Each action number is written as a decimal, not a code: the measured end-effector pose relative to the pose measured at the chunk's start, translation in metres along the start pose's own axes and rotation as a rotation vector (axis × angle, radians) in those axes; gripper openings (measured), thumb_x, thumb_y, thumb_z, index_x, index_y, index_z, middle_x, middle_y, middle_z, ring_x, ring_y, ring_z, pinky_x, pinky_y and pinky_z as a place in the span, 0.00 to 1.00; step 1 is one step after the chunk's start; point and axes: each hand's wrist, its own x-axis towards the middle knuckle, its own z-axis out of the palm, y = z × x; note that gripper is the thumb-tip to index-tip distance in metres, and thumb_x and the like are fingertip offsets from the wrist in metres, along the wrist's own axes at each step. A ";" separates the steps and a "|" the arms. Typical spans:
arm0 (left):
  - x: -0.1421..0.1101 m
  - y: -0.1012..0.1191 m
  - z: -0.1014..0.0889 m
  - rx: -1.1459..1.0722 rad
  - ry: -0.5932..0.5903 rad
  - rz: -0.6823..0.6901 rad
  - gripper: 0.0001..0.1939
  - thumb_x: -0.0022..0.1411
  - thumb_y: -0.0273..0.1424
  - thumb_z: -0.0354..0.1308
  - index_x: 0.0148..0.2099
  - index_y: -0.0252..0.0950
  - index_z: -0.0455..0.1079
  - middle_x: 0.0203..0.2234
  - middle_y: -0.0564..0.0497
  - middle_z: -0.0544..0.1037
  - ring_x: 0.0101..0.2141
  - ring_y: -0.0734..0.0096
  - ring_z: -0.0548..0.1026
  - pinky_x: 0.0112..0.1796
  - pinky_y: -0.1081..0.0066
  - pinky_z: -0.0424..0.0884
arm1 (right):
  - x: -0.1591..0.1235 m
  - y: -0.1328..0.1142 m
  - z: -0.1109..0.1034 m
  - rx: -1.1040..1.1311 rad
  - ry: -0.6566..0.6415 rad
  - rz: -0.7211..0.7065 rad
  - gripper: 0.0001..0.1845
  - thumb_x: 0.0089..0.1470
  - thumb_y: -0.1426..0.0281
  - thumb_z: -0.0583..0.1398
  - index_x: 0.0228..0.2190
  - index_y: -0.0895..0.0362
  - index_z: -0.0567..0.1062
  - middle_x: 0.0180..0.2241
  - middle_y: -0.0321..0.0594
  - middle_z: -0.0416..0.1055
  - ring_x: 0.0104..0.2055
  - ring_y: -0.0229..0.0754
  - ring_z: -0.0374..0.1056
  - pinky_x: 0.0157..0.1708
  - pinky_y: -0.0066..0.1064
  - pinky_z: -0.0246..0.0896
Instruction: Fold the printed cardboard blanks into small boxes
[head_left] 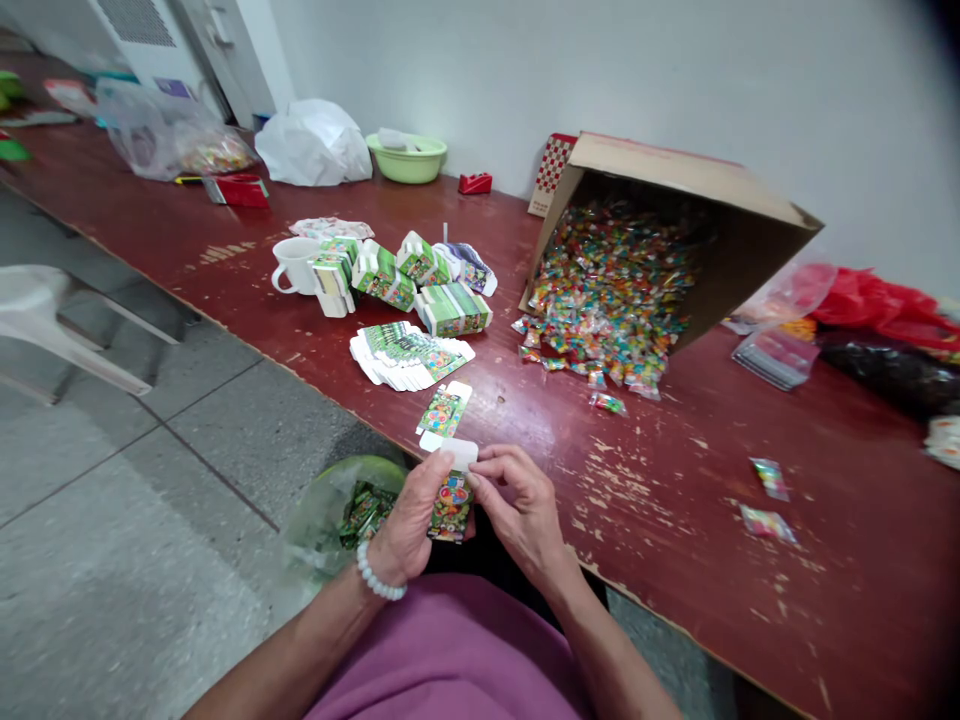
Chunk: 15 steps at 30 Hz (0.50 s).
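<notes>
Between my hands, just off the table's front edge, is a small printed candy box (451, 505) with its white top flap raised. My left hand (411, 515) is closed round its left side, thumb near the flap. The fingers of my right hand (523, 503) pinch the box's upper right edge. A flat printed carton (444, 410) lies on the table just beyond. Past it spreads a fanned stack of flat cartons (405, 355), with banded bundles of cartons (454, 308) behind. At right, wrapped candies (611, 290) spill from a cardboard box (750, 270) lying on its side.
A basin (322, 520) lined with clear plastic, holding green packs, stands below the table edge at left. A white mug (295, 266) is beside the bundles. Loose candies (770, 478) lie at right. Farther back are a green bowl (409, 160) and a white bag (315, 143).
</notes>
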 end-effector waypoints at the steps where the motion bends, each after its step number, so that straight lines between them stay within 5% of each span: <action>1: 0.000 0.000 0.000 0.045 -0.014 0.005 0.24 0.58 0.46 0.62 0.49 0.32 0.71 0.30 0.49 0.78 0.19 0.74 0.73 0.19 0.75 0.70 | 0.002 0.001 0.000 0.064 -0.032 0.066 0.05 0.54 0.67 0.64 0.29 0.54 0.79 0.39 0.42 0.73 0.37 0.42 0.72 0.36 0.33 0.70; 6: -0.002 0.005 -0.004 0.185 -0.106 -0.016 0.29 0.64 0.51 0.53 0.59 0.37 0.66 0.27 0.50 0.77 0.18 0.73 0.72 0.18 0.75 0.68 | 0.008 0.006 -0.001 0.402 -0.099 0.333 0.18 0.49 0.62 0.68 0.42 0.52 0.75 0.32 0.35 0.75 0.23 0.35 0.67 0.23 0.27 0.67; 12: 0.002 0.009 -0.008 0.186 -0.146 -0.050 0.27 0.64 0.47 0.54 0.61 0.40 0.65 0.29 0.50 0.76 0.18 0.72 0.73 0.17 0.75 0.68 | 0.007 0.000 -0.011 -0.077 -0.220 -0.085 0.05 0.57 0.65 0.63 0.34 0.52 0.79 0.36 0.41 0.77 0.41 0.44 0.72 0.45 0.38 0.67; 15: 0.002 0.006 -0.006 0.203 -0.151 -0.047 0.25 0.64 0.45 0.56 0.59 0.39 0.67 0.30 0.51 0.77 0.18 0.74 0.72 0.16 0.76 0.67 | 0.006 0.000 -0.011 -0.061 -0.207 -0.025 0.06 0.56 0.64 0.64 0.35 0.53 0.79 0.39 0.41 0.77 0.41 0.43 0.73 0.43 0.35 0.68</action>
